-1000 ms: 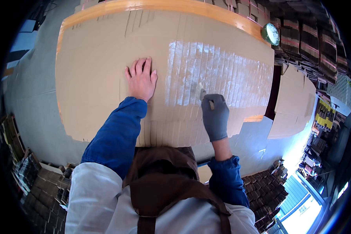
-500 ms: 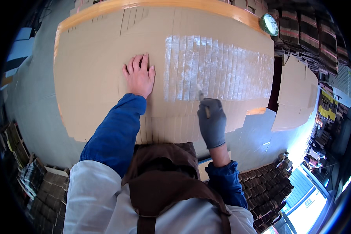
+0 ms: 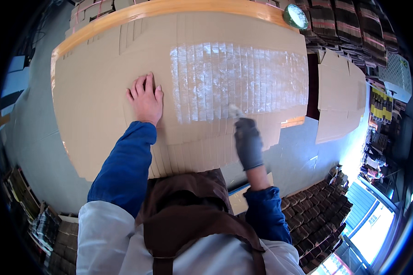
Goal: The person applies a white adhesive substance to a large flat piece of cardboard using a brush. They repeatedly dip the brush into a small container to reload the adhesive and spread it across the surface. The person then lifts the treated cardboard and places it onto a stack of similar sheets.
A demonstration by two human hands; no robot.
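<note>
My bare left hand [image 3: 146, 101] lies on a large flat cardboard sheet [image 3: 92, 91], fingers a little apart, with nothing held. To its right is a row of narrow cardboard strips [image 3: 206, 82] side by side, coated with a shiny whitish wet paste. In a dark grey glove, my right hand [image 3: 249, 143] is closed around the handle of a small brush [image 3: 234, 111]. The brush's whitish tip is at the near edge of the coated strips; motion blurs it, and the glove hides most of the handle.
A green-rimmed bowl [image 3: 295, 17] with white contents stands at the table's far right corner, by the orange-brown wooden edge [image 3: 179, 7]. Another cardboard piece [image 3: 340, 96] lies to the right. Stacks of bundled cardboard [image 3: 316, 220] stand at the lower right and far right.
The whole view has shifted, so the table appears further left. Relative to the strips, my right hand and the brush have moved right. My left hand stays resting on the cardboard.
</note>
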